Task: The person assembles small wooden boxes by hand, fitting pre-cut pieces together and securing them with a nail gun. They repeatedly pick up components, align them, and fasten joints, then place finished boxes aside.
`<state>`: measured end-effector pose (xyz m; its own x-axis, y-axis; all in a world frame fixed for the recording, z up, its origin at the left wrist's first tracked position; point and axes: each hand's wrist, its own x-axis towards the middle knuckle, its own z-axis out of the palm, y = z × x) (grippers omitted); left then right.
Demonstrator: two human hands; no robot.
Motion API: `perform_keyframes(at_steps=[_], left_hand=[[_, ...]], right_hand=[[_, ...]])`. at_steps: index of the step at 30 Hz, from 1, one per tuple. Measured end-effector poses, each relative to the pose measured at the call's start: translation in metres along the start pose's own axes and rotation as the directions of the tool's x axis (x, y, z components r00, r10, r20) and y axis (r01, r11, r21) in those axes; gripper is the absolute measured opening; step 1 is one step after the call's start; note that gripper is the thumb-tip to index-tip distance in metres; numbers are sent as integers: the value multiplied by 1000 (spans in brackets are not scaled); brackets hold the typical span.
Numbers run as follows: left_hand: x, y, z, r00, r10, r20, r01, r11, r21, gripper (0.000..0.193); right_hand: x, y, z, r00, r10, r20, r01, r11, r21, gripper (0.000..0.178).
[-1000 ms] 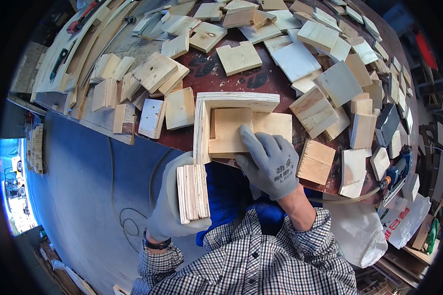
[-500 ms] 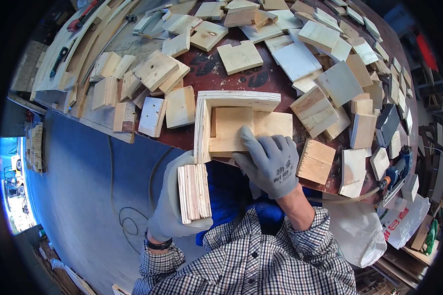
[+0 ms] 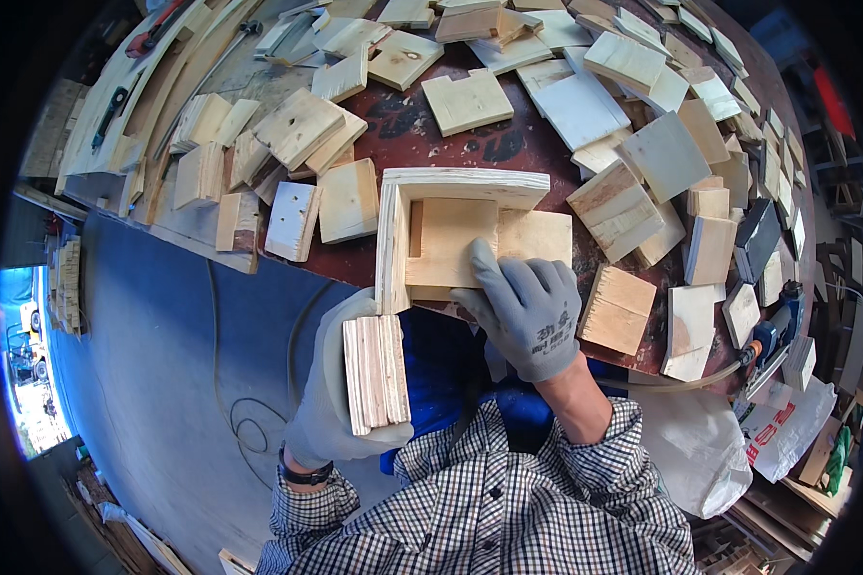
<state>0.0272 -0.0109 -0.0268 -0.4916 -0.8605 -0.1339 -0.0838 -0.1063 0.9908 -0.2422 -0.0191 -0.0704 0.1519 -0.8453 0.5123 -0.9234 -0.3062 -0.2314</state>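
At the near edge of the table, an L-shaped plywood frame [image 3: 390, 244] borders two pale plywood pieces, a left one [image 3: 456, 228] and a right one [image 3: 539, 233]. My right hand [image 3: 535, 311], in a grey glove, grips the near edge of these pieces, its index finger on top near their seam and its thumb at the edge. Below the frame's left corner, my gloved left hand [image 3: 318, 398] is closed around a small stack of plywood blocks [image 3: 376, 374], layered edges facing up. Its upper fingers come close to the frame; whether they touch it cannot be made out.
Loose plywood blocks [image 3: 468, 101] cover much of the dark red table [image 3: 398, 144]. Long wooden strips [image 3: 177, 86] lie at the far left. A blue air tool [image 3: 772, 331] with a hose rests at the right edge, above white plastic bags [image 3: 690, 446]. A hose [image 3: 249, 431] coils on the floor.
The whole view has shifted very slightly. Both hands keep their grips, and the frame and pieces hold nearly the same arrangement.
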Motion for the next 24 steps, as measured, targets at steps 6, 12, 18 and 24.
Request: perform_keyframes(at_steps=[6,12,18,24], left_hand=[[2,0,1,1000,9,4,-9,999,-47,121],[4,1,1,999,43,13,-43,999,-5,121],[4,1,5,998,62,-28,-62,998,7,124],[-2,32,8,934,287,-213,-259,954,150,136]], right_hand=[[0,4,1,997,-79,-6,79,997,-12,63],[-3,6,-1,996,-84,35,84,996,8,69],[-3,5,0,998,-62,30,62,998,-25,66],[0,4,1,998,-55,25,55,998,1,62]])
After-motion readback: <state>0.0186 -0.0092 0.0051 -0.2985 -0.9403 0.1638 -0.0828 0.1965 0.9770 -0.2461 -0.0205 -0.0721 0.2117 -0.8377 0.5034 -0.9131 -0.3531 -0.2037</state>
